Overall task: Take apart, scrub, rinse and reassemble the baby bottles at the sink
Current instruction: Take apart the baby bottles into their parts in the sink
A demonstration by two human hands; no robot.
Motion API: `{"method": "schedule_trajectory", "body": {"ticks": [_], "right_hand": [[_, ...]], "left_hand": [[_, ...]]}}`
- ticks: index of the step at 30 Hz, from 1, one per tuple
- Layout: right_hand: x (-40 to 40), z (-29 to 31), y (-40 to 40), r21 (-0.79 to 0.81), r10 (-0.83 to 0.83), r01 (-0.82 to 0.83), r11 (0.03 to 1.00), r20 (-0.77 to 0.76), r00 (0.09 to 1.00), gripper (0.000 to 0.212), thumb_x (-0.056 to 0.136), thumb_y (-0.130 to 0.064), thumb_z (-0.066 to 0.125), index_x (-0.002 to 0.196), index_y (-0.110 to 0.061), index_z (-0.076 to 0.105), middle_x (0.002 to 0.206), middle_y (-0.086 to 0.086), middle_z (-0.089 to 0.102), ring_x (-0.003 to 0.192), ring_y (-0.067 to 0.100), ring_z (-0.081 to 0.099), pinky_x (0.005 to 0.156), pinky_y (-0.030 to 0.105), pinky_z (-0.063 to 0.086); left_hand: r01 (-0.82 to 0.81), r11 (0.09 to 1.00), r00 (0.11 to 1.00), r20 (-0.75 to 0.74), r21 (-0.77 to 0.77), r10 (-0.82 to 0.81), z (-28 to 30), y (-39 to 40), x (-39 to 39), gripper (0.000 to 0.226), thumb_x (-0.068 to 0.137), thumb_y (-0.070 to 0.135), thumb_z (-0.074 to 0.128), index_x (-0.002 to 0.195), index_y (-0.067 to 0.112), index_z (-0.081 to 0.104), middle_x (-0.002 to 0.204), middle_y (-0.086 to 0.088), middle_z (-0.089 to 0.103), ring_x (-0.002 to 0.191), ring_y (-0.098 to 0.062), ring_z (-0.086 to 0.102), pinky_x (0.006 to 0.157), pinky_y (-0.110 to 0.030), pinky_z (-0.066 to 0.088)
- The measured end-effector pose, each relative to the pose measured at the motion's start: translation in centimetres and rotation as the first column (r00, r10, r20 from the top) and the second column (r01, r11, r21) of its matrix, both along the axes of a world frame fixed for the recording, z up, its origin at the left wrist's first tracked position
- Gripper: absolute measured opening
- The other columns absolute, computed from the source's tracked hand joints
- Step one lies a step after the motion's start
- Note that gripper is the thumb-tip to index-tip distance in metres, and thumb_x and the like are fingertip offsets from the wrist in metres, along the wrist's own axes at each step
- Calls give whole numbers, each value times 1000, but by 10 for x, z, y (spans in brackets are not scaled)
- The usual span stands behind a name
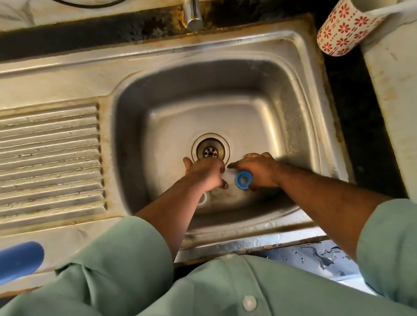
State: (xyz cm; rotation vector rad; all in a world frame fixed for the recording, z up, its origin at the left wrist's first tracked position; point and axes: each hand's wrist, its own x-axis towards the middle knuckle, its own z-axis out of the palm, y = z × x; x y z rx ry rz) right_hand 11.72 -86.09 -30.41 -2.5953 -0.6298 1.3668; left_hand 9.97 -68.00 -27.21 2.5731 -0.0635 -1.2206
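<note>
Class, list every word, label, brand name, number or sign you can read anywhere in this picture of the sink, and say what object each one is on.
None: no readable text anywhere.
Cup: only a red flower and dot pattern, no words.
Blue ring in the right hand: plain, no marking visible.
Tap and sink: no brand mark visible.
Blue object at the left edge: blurred, no lettering visible.

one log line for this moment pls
stage: parts handling in sink | left hand: holding clear bottle, partly hidden | right hand: holding blue collar ring | tap: no water visible
</note>
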Motion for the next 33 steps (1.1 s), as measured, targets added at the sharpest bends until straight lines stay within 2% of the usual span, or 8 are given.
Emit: {"method": "schedule_trajectory", "body": {"ticks": [6,9,12,15,17,23,29,33], "right_hand": [[-1,45,11,193,-136,111,975,119,984,73,77,-23,79,141,-33,47,143,-1,49,133,21,40,108,39,29],[-9,76,36,386,-256,202,900,94,962,63,71,-19,85,130,-23,61,132,-1,60,123,18,54,106,34,40],[-29,113,74,556,-305,222,801,59,951,54,71,-9,85,121,-14,67,120,2,65,105,12,60,92,16,43],[-50,144,112,650,-328,229,725,33,944,48,73,-13,84,117,-24,69,114,-9,63,84,-6,58,79,14,43],[-65,161,139,700,-328,220,679,21,944,47,74,-16,84,116,-32,67,116,-14,61,92,-10,58,84,14,43],[-113,205,219,793,-278,144,592,32,960,54,77,-20,82,126,-32,62,117,-33,53,107,-20,51,87,4,42],[-149,211,284,810,-253,49,584,125,959,72,73,-29,85,134,-43,49,134,-20,50,122,-4,47,90,18,47],[-161,202,308,806,-255,5,592,182,950,70,73,-25,85,135,-34,52,125,-28,49,116,-9,48,90,8,41]], "left_hand": [[-195,971,900,369,-136,232,44,39,-25,43,85,42,68,126,32,59,130,5,59,121,-18,53,107,-43,32],[-288,891,754,490,-351,437,66,65,-52,43,86,29,70,127,18,62,129,-3,60,121,-21,54,107,-30,37],[-386,813,549,600,-436,582,95,87,-90,40,89,21,68,127,13,62,129,-5,59,121,-20,52,103,-21,32],[-412,743,314,683,-527,659,117,102,-131,28,89,14,68,116,9,68,118,-7,65,107,-22,60,91,-17,39],[-388,720,229,696,-576,680,121,115,-164,19,89,12,67,107,10,71,109,-4,67,96,-18,63,84,-18,44],[-330,725,221,697,-605,682,110,168,-240,21,88,24,54,90,13,71,91,2,69,87,-5,57,83,-6,38],[-295,720,239,681,-628,692,88,226,-268,8,83,3,72,86,10,70,85,2,68,80,-8,60,73,-11,46],[-286,691,243,647,-664,723,84,249,-275,10,82,1,73,85,11,70,83,3,68,78,-6,60,72,-13,48]]}}
